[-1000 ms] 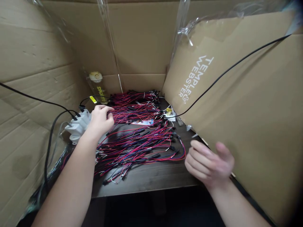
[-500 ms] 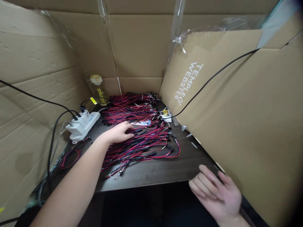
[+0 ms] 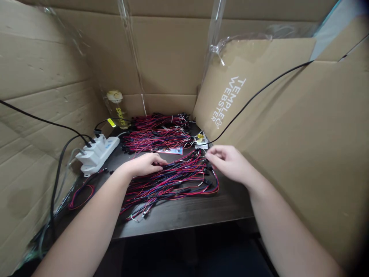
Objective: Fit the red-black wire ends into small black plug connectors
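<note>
A loose bundle of red, blue and black wire harnesses (image 3: 175, 179) lies across the front of the dark table. My left hand (image 3: 147, 163) rests at the bundle's left upper side, its fingers and thumb closed on some of the wires. At the right end, beside the connectors and a thin white wire loop, is my right hand (image 3: 226, 159). Its fingers are curled in towards the thumb; whether a wire is between them is too small to tell. Behind lie two more wire bundles (image 3: 155, 139), with a printed colourful strip (image 3: 171, 150) in front of them.
A white power strip (image 3: 96, 154) with plugged-in black cables stands at left, near a coiled wire (image 3: 82, 196). Cardboard walls (image 3: 170, 54) enclose the table (image 3: 184, 215). A black cable (image 3: 259, 90) crosses the right panel. A small white packet (image 3: 201, 141) and a clear bottle (image 3: 118, 109) sit behind.
My right hand has moved from the lower right, off the table's front edge, up to the right end of the front bundle. My left hand has closed its fingers lower onto the wires.
</note>
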The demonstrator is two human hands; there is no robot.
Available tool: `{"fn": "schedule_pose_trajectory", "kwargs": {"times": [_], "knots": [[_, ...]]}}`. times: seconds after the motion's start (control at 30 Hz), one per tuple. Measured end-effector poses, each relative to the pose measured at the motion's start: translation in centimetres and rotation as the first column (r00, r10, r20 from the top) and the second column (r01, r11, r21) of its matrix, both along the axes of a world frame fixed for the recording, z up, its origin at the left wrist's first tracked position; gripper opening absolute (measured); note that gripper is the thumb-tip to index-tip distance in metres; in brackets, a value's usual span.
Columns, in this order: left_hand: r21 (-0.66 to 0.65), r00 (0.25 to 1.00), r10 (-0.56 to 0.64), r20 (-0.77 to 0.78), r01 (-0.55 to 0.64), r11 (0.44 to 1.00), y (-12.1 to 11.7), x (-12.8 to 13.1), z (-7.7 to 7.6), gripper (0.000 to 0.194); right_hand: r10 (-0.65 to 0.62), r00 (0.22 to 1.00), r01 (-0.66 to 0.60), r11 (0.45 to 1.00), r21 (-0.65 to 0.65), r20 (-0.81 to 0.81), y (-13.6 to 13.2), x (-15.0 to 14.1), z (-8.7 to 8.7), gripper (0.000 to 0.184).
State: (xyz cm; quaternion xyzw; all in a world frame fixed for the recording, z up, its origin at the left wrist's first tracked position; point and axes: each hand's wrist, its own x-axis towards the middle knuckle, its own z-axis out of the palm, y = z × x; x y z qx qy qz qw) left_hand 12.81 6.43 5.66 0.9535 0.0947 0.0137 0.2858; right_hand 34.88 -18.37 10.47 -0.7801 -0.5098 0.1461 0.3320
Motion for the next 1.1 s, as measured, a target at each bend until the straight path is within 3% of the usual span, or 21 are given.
{"fn": "schedule_pose_trajectory", "kwargs": {"times": [0.07,0.17,0.27,0.37,0.47,0.57,0.7,0.8,0.9,1.0,1.1], "knots": [[-0.005,1.0,-0.025,0.002,0.025,1.0,0.2,-0.1,0.0,0.036,-0.053,0.993,0.059,0.996,-0.06,0.101,3.8,1.8,-0.3,0.022],[-0.023,0.999,-0.044,-0.007,0.043,0.999,0.2,-0.1,0.0,0.035,0.006,0.984,0.022,0.988,-0.156,0.18,7.4,3.9,-2.2,0.029],[-0.032,0.998,-0.056,-0.027,0.055,0.998,0.2,-0.1,0.0,0.035,0.057,0.973,-0.01,0.978,-0.208,0.223,8.2,5.0,-4.0,0.029],[-0.026,0.998,-0.035,-0.054,0.034,0.999,0.2,-0.1,0.1,0.035,0.073,0.965,-0.02,0.978,-0.205,0.25,7.5,5.4,-4.0,0.015],[0.004,0.999,-0.002,-0.054,0.002,1.0,0.4,-0.3,0.4,0.035,0.117,0.963,-0.083,0.986,-0.146,0.241,6.5,5.4,-2.6,0.007],[0.01,0.998,0.035,-0.049,-0.034,0.999,0.4,-0.6,0.7,0.035,0.147,0.963,-0.148,0.989,-0.014,0.224,5.7,5.1,-1.4,0.014],[0.048,0.997,0.073,-0.036,-0.071,0.996,0.3,-0.8,1.1,0.034,0.166,0.986,-0.158,0.959,0.237,-0.012,5.3,4.3,-1.1,0.025],[0.052,0.99,0.133,-0.041,-0.131,0.99,0.1,-0.7,1.2,0.031,0.126,0.973,-0.025,0.892,0.452,-0.195,5.5,3.6,-1.1,0.027],[0.032,0.986,0.148,-0.072,-0.146,0.989,0.0,-0.7,1.3,0.025,0.144,0.918,0.144,0.745,0.651,-0.369,5.7,2.9,-0.8,0.027],[-0.048,0.989,0.135,-0.058,-0.138,0.989,-0.1,-1.0,1.5,0.025,0.233,0.836,0.263,0.623,0.736,-0.497,5.8,2.6,-0.4,0.028],[-0.232,0.989,0.149,-0.003,-0.145,0.962,-0.2,-1.4,2.0,0.025,0.315,0.786,0.319,0.531,0.785,-0.532,5.7,2.5,0.0,0.03]]}}
